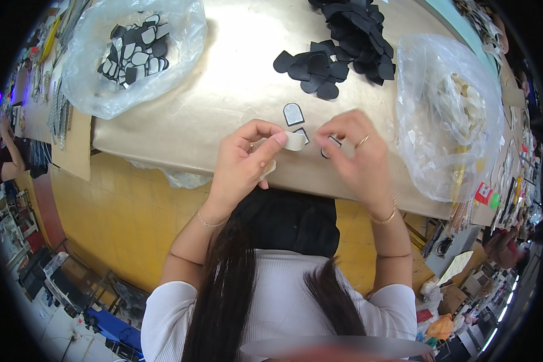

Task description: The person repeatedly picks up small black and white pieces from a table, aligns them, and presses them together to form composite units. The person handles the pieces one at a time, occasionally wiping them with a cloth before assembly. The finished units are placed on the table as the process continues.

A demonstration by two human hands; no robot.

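My left hand (238,160) pinches a pale, rounded flat piece (295,142) between thumb and forefinger. A second pale piece (268,169) shows by its lower fingers. Just beyond lies a black patch with a grey face (292,114), straight at one end and rounded at the other. Another black-edged patch (302,134) is partly covered by the pale piece. My right hand (357,151) is smeared by motion, its fingers bent over a third black-edged patch (330,146). Whether it grips that patch is unclear.
Black rounded pieces (317,69) lie heaped at the far side of the table (223,78). A clear bag (81,90) of black and grey patches stands at left. Another clear bag (431,163) with pale pieces is at right. The table's front edge runs beneath my hands.
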